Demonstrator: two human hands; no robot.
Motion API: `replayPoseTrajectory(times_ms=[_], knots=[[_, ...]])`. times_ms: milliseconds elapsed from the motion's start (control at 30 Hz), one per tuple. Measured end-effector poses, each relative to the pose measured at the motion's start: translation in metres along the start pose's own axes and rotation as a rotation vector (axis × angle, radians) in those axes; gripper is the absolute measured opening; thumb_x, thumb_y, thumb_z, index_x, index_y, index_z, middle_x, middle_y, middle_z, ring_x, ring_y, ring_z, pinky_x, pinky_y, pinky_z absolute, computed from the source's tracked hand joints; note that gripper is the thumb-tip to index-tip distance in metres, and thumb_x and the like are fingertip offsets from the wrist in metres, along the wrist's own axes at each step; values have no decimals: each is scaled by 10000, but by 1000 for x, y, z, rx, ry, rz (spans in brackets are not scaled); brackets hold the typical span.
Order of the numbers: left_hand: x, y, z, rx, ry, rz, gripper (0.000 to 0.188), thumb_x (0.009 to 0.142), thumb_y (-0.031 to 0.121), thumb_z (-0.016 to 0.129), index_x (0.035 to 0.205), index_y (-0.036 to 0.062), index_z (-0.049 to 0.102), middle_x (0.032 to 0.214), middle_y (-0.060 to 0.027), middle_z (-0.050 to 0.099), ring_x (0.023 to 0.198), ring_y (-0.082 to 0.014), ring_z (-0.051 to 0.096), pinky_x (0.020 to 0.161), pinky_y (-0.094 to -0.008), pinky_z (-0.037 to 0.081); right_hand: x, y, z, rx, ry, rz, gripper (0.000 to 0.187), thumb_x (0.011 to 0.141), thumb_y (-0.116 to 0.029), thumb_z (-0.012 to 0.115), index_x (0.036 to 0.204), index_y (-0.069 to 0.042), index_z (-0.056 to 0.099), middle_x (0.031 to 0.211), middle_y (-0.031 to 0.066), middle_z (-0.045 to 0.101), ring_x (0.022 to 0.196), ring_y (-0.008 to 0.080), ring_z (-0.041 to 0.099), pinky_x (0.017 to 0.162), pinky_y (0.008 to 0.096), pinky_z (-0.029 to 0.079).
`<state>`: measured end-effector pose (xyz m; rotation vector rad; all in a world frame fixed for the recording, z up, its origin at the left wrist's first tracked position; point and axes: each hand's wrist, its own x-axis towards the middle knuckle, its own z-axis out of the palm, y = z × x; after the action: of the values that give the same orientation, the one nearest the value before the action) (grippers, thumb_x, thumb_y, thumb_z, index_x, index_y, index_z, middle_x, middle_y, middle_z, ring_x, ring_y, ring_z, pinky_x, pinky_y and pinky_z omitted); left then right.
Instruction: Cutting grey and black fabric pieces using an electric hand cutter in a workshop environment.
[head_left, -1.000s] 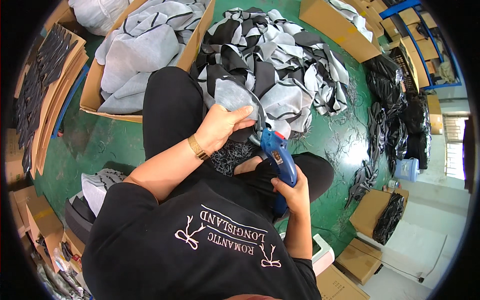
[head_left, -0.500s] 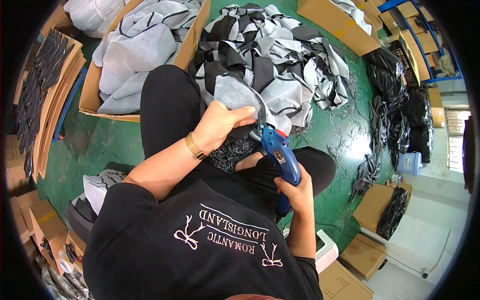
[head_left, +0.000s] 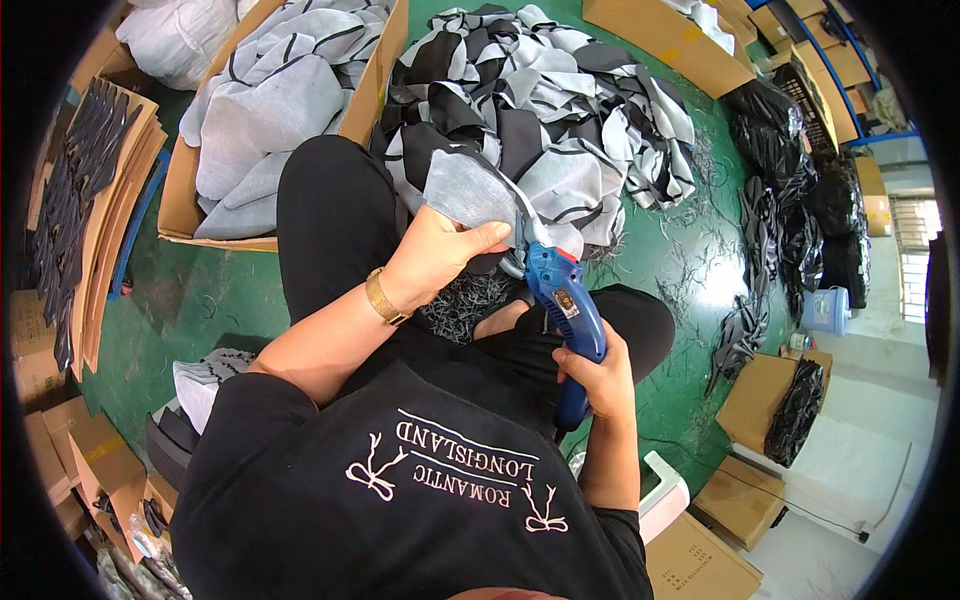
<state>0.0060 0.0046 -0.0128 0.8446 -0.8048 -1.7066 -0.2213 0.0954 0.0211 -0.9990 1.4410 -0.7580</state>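
Observation:
My left hand (head_left: pixel 432 262) pinches a grey piece of fabric (head_left: pixel 468 190) with a dark edge, between thumb and fingers in front of my lap. My right hand (head_left: pixel 603 375) is wrapped round the handle of a blue electric fabric cutter (head_left: pixel 570 308) with a red button on top. The cutter's metal head meets the right edge of the grey fabric, close to my left thumb. How far the blade is into the cloth is hidden. Thin dark trimmings (head_left: pixel 465 305) lie on the floor between my legs, below my left hand.
A large heap of grey-and-black fabric pieces (head_left: pixel 560 115) lies on the green floor ahead. To its left stands a cardboard box (head_left: pixel 385 85) of grey pieces. Black plastic bags (head_left: pixel 770 130) and another carton (head_left: pixel 670 45) stand at the right. Flat cardboard (head_left: pixel 130 200) leans at the left.
The cutter's head has shifted slightly up and right along the fabric edge. Both hands keep their grips, and the whole view has tilted a little.

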Motion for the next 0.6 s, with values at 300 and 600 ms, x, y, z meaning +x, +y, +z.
replayPoseTrajectory(times_ms=[300, 600], knots=[[0, 9, -13, 197, -162, 26, 325, 840, 66, 688, 1144, 43, 578, 1001, -29, 649, 890, -110, 621, 757, -259, 524, 4, -1, -2, 168, -87, 37, 339, 690, -21, 701, 997, 44, 571, 745, 54, 579, 568, 130, 559, 524, 269, 472], [-5, 1, -4, 89, -242, -148, 318, 864, 72, 657, 1166, 36, 564, 1042, -32, 634, 922, -122, 617, 775, -279, 533, 37, -31, 14, 26, 117, -256, 403, 679, -96, 783, 1003, 22, 574, 767, 19, 581, 648, 92, 551, 600, 228, 460]])
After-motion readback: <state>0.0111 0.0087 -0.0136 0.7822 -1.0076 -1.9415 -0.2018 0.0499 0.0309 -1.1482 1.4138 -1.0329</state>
